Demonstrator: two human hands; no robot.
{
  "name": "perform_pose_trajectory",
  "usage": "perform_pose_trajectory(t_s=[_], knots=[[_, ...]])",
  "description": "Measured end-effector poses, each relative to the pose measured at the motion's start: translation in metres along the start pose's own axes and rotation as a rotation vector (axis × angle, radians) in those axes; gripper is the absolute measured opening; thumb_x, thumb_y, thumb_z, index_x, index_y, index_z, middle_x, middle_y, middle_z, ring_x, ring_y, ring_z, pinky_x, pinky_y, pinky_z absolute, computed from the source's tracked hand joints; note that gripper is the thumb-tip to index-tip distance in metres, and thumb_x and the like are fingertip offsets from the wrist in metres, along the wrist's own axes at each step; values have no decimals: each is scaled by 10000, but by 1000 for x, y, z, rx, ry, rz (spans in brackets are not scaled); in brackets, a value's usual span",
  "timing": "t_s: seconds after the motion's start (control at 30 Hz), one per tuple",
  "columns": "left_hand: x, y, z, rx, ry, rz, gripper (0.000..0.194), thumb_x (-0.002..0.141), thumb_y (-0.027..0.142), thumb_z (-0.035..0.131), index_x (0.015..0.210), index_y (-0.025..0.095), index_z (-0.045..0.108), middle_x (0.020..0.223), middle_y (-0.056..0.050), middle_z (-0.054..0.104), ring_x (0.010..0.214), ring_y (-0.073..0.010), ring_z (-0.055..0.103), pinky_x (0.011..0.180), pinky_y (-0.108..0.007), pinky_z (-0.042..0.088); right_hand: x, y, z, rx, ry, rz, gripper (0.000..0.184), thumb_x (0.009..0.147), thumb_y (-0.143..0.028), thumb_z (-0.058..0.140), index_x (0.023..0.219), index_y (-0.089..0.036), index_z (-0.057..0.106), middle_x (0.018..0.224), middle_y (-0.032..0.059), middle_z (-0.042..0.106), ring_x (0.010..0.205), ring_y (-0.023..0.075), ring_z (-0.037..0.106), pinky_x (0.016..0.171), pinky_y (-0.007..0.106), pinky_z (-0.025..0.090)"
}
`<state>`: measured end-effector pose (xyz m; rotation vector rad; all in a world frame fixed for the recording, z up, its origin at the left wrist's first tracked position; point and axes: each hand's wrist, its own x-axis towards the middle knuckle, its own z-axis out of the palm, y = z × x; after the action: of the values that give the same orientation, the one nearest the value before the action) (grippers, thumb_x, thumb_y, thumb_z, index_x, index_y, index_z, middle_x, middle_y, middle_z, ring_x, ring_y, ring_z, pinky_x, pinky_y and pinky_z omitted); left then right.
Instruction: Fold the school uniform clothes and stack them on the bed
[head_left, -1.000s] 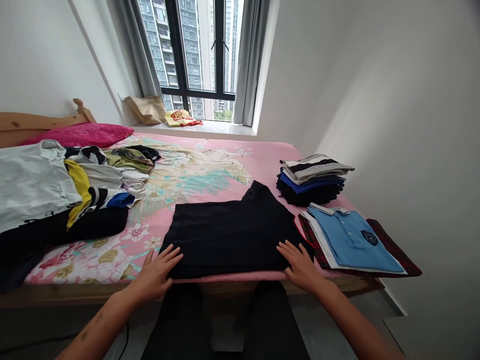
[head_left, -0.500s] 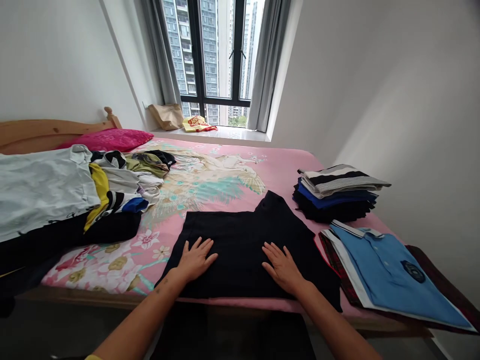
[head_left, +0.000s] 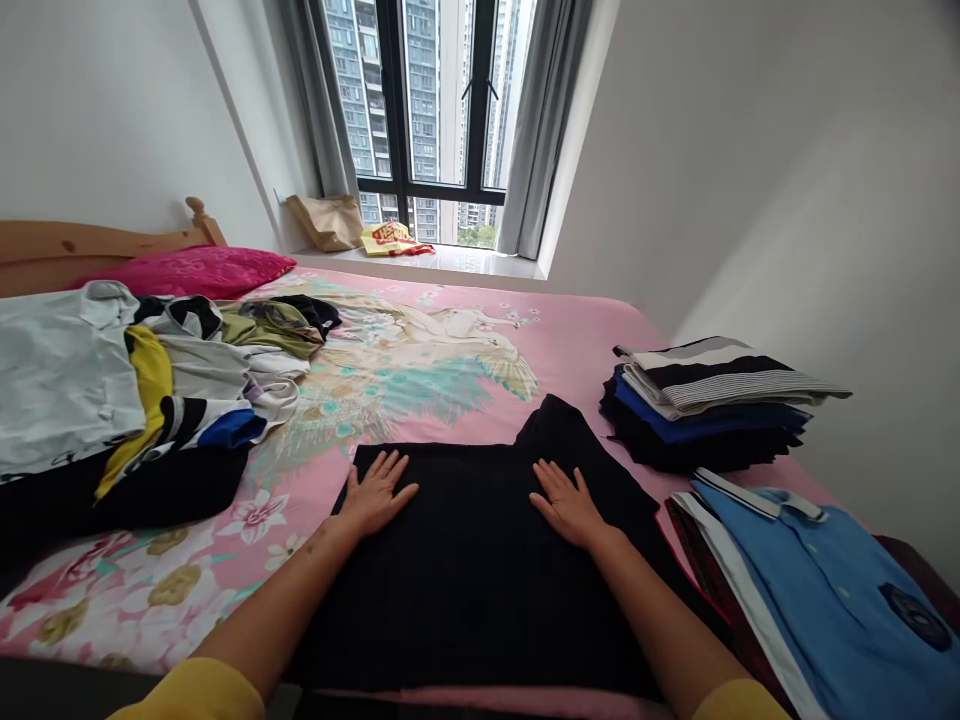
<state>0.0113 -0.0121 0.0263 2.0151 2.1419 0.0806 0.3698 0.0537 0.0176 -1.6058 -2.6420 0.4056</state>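
A black short-sleeved shirt (head_left: 465, 580) lies spread sideways on the bed, one sleeve pointing away from me and a thin red trim at its right side. My left hand (head_left: 376, 492) rests flat near the shirt's far left corner, fingers spread. Flat on the cloth below that sleeve is my right hand (head_left: 566, 503), its fingers also apart. Neither hand grips anything. To the right, a light blue polo shirt (head_left: 825, 570) with a dark badge lies on other flat garments.
Behind the polo stands a folded stack topped by a striped garment (head_left: 727, 375). Loose clothes (head_left: 210, 370) are heaped on the left, before a magenta pillow (head_left: 187, 270). The pink floral bedsheet (head_left: 450, 350) reaches the windowsill, where a paper bag (head_left: 326, 222) sits.
Both hands have slid away from me over the shirt, still flat. The shirt fills more of the view, and my view has come nearer the bed.
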Motion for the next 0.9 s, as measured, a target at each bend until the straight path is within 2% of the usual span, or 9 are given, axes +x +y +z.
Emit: perform_pose_trajectory(t_s=[0.13, 0.23, 0.33, 0.43, 0.53, 0.63, 0.73, 0.83, 0.9], knots=[[29, -19, 5, 5, 40, -110, 661, 866, 604, 255, 1442, 279, 254, 1531, -29, 198, 1414, -265, 121, 1071, -636, 76, 30, 17, 9, -28, 115, 72, 661, 904, -574, 224, 1441, -192, 263, 1503, 53, 249, 1397, 217, 152, 1118, 509, -8], [38, -23, 13, 33, 108, -150, 635, 875, 575, 268, 1431, 271, 291, 1528, -32, 214, 1407, -265, 155, 1084, -614, 68, 46, 20, 11, 31, 253, 83, 542, 902, -506, 303, 1329, -204, 446, 1401, 74, 428, 1312, 230, 324, 1090, 490, 141], [39, -24, 20, 48, 168, -149, 606, 883, 552, 276, 1420, 276, 318, 1522, -32, 236, 1401, -257, 180, 1097, -586, 49, 61, 29, -1, 153, 527, 200, 432, 881, -497, 347, 1044, -190, 603, 1111, 95, 606, 1060, 222, 514, 953, 389, 345], [37, -25, 22, 44, 204, -135, 592, 882, 543, 295, 1410, 279, 339, 1508, -30, 277, 1393, -254, 205, 1105, -569, 45, 85, 41, -24, 243, 773, 422, 462, 828, -570, 399, 953, -167, 585, 942, 112, 614, 943, 249, 532, 862, 382, 391], [35, -24, 21, 30, 232, -142, 573, 880, 528, 321, 1397, 285, 365, 1498, -28, 304, 1385, -254, 227, 1108, -559, 51, 116, 47, -52, 363, 694, 542, 484, 715, -618, 524, 880, -169, 599, 867, 127, 621, 905, 304, 544, 812, 437, 401], [35, -25, 21, 24, 246, -139, 555, 875, 511, 349, 1381, 289, 390, 1488, -20, 326, 1379, -247, 243, 1113, -545, 55, 136, 36, -77, 449, 613, 514, 368, 702, -545, 557, 755, -184, 605, 758, 106, 625, 797, 282, 572, 751, 414, 424], [35, -26, 23, 20, 265, -132, 548, 871, 509, 359, 1369, 286, 407, 1480, -19, 343, 1376, -244, 251, 1117, -535, 59, 116, 14, -86, 467, 724, 374, 313, 810, -473, 440, 866, -203, 589, 853, 62, 638, 825, 210, 577, 789, 339, 433], [35, -27, 24, 15, 279, -127, 546, 870, 512, 358, 1365, 287, 413, 1474, -26, 355, 1370, -249, 263, 1118, -533, 51, 54, -5, -69, 416, 884, 69, 249, 822, -429, 482, 868, -198, 563, 863, 47, 616, 841, 188, 560, 817, 322, 429], [36, -27, 25, 15, 280, -126, 549, 872, 512, 353, 1368, 284, 409, 1475, -32, 353, 1368, -252, 266, 1117, -536, 45, 4, -12, -47, 343, 769, -113, 187, 808, -377, 525, 767, -197, 555, 753, 31, 580, 756, 176, 543, 747, 310, 439]])
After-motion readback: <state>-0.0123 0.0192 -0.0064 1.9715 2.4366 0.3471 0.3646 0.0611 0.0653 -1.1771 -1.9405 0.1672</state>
